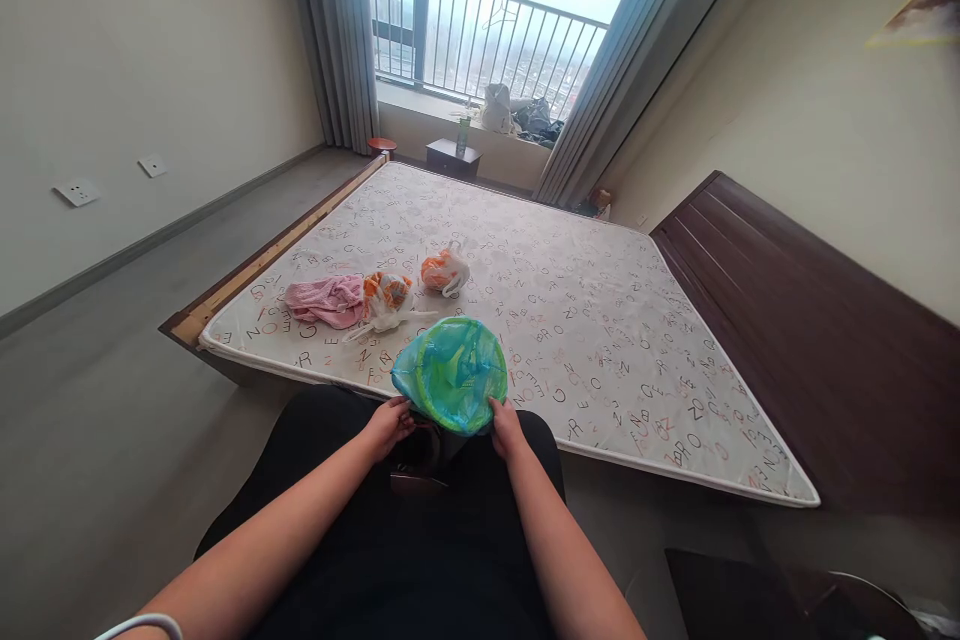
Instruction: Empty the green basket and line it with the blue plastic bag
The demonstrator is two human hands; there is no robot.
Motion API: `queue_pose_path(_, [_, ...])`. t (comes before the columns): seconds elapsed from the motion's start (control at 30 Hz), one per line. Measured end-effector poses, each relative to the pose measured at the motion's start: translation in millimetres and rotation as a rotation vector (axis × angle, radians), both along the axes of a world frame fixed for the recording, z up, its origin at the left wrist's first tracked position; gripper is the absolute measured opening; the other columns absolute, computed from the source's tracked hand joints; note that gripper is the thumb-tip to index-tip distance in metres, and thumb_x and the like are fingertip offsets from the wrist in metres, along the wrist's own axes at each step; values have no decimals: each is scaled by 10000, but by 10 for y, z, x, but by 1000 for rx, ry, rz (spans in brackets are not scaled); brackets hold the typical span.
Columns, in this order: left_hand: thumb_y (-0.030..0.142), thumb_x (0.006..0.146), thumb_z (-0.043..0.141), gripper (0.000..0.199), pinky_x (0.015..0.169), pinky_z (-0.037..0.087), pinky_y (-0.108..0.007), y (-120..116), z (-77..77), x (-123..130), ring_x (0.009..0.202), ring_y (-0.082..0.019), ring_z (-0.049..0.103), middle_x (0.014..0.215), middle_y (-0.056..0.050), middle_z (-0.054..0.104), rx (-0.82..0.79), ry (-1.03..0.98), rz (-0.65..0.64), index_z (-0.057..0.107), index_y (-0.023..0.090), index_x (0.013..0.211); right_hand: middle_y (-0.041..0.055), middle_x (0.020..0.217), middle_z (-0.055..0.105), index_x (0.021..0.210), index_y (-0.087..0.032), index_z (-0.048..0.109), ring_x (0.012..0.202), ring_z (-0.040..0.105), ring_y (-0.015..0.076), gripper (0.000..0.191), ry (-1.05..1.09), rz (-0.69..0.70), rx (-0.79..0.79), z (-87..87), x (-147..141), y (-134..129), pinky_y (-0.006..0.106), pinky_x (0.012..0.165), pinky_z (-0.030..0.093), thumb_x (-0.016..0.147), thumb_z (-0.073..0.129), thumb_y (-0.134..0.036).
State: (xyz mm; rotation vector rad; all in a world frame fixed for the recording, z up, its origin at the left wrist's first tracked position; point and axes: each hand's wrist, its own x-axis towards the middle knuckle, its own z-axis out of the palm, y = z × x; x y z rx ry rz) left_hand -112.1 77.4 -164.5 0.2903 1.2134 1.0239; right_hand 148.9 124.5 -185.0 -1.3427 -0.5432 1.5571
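Observation:
A round green item in a thin blue-green plastic bag [461,375] is held up above my lap, at the near edge of the mattress [540,320]. My left hand [391,423] grips the bag's lower left side, fingers closed on it. On the opposite side, my right hand [502,420] pinches the bag's edge between thumb and fingers. Beyond the bag, a pink cloth [326,301] lies on the mattress beside an orange-patterned bundle in a white plastic bag [386,295]. A second orange bundle in a clear bag [444,271] sits a little farther right.
A dark wooden headboard [810,320] stands at the right, and a wooden bed rail [277,245] runs along the left. Behind the bed is a small nightstand [453,160] with a green bottle [463,135]. A dark panel [742,595] is at the lower right.

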Motion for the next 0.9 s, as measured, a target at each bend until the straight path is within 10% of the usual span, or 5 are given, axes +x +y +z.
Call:
queue_pose_path(0.43, [170,775,733,404,406,376,-146,-37,625,-64,369,8,339,760,60,642,136,-128,245,565,184,1142,68,884,765,977,-209,617,816,737,263,390,91,-33,6,96,17,-8,381,729,610,651,807,-306])
queue_pose_path(0.7, [-6,814,614,267,616,626,-243,-100,1445,451,598,-71,667,1174,-84,729,108,-220,191,499,197,945,36,800,726,940,-196,610,736,697,218,316,-153,-196,31,40,-85,-7,309,650,564,662,687,-324])
queue_pose_path(0.9, [31,839,709,262,542,559,-135,-214,1500,831,552,-28,644,1114,-95,744,-78,-251,135,494,175,878,17,760,681,977,-195,582,675,641,196,333,-258,-332,6,43,-119,-55,286,598,512,687,598,-359])
